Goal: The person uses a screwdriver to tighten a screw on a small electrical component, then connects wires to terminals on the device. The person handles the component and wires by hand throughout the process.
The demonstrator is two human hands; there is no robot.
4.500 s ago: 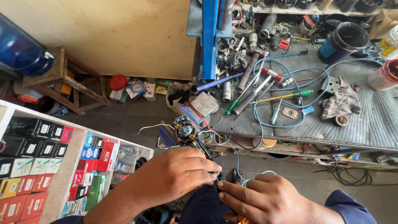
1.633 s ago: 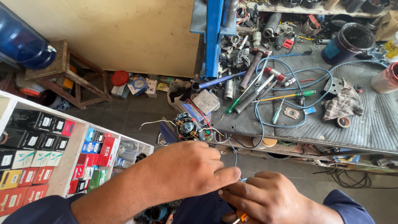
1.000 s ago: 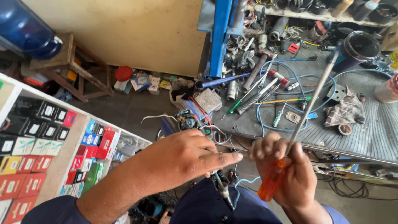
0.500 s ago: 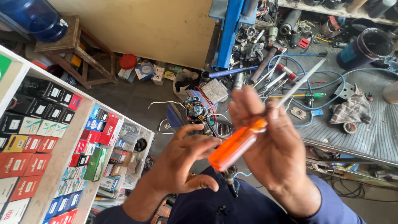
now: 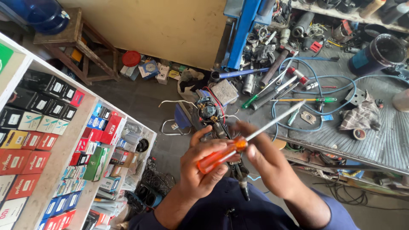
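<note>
above the lap, both hands are passing an orange-handled screwdriver (image 5: pixel 238 147): the left hand (image 5: pixel 200 170) is curling around its smooth translucent handle while the right hand (image 5: pixel 264 159) is pinching near the thin steel shaft. beneath them a wired electrical part (image 5: pixel 240 179) is hanging, wanting a steady tip placement.

Screwdriver (image 5: pixel 238 147): translucent orange plastic handle, glossy; bare steel shank, smooth, bright. Workbench (image 5: pixel 383 140) top: ribbed grey sheet, matt, dusty. Rag (image 5: pixel 362 117) on it: grey cloth, crumpled, matt. Stool (image 5: pixel 79 47): bare wood, rough, worn. Boxes (image 5: pixel 30 123) on shelf: printed card, slight sheen. Blue upright post (image 5: pixel 243 34): painted metal, smooth. Blue water jug (image 5: pixel 40 15): glossy plastic
</note>
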